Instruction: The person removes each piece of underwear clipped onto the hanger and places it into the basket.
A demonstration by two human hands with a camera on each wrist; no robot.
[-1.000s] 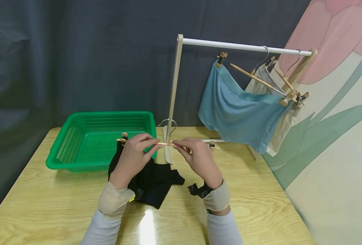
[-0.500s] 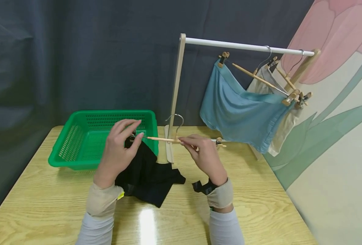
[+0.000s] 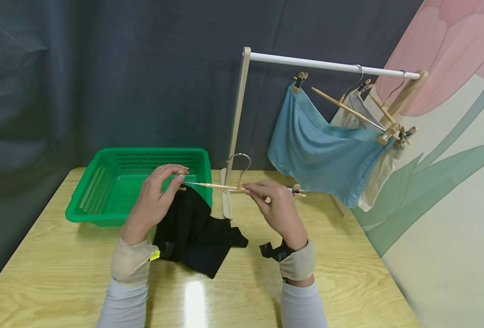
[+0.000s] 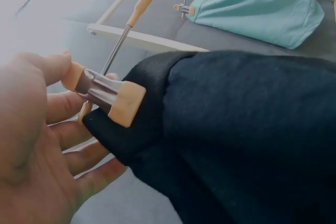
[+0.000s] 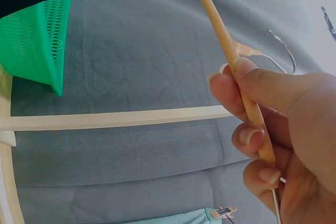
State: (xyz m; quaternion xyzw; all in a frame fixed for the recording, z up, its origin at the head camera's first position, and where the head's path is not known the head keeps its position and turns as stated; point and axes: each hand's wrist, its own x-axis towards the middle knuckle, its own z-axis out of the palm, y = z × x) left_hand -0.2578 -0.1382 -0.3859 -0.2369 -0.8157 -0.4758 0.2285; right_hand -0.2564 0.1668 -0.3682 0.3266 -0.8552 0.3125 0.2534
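My left hand [image 3: 145, 205] pinches the wooden clip [image 4: 127, 103] at the left end of a clip hanger [image 3: 217, 186], thumb on one handle of the clip. A black garment [image 3: 196, 228] has its upper corner in that clip; its lower part lies on the table. In the right wrist view, the fingers of my right hand [image 5: 294, 114] curl round the hanger's wooden bar [image 5: 215, 17], close to the base of its metal hook [image 5: 283, 45]. The right clip [image 3: 296, 189] holds no cloth.
Behind the garment stands a green basket [image 3: 96, 216]. A rack with a white rail [image 3: 307, 62] stands at the back right. Blue shorts [image 3: 323, 146] and a pale garment [image 3: 373, 191] hang there on clip hangers. A painted wall [image 3: 450, 191] borders the table's right side.
My left hand has gone from the middle of the bar leftward to the left clip and now pinches it. The hanger and my right hand have shifted a little to the right.
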